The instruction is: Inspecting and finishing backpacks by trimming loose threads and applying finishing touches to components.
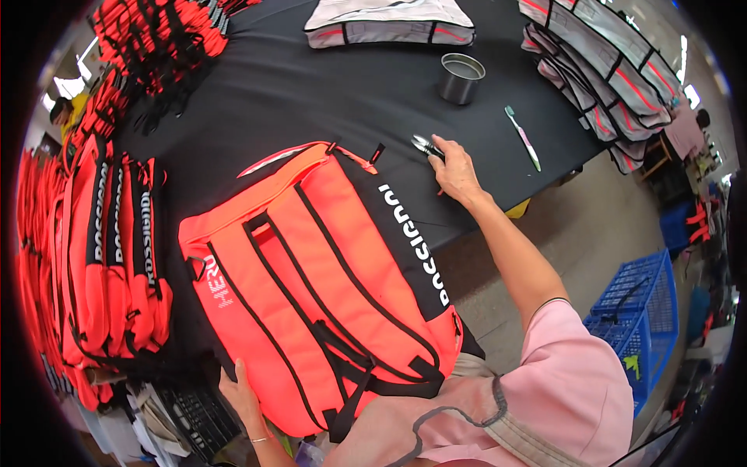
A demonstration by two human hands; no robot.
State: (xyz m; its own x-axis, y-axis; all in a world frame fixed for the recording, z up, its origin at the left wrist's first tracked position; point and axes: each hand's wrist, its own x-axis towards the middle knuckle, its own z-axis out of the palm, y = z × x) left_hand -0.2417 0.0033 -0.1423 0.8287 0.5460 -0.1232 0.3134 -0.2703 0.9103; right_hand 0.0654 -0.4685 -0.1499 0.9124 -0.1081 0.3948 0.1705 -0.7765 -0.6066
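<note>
A bright orange-red backpack (311, 265) with black trim lies across the near part of the black-covered table, its straps facing up. My left hand (243, 398) grips its lower left edge, thumb showing and the other fingers mostly hidden by the bag. Beyond its upper right corner, my right hand (455, 171) is closed around thread snips (428, 146), whose metal blades point up and left over the table. A black zipper pull (377, 153) stands out from the bag's top edge, a short way left of the snips.
A grey metal tin (461, 80) and a toothbrush (523, 138) sit on the table (342, 86). Stacked red bags (117, 257) line the left; pale grey bags (615, 70) are piled at the far right. A blue plastic crate (634, 319) stands on the floor at right.
</note>
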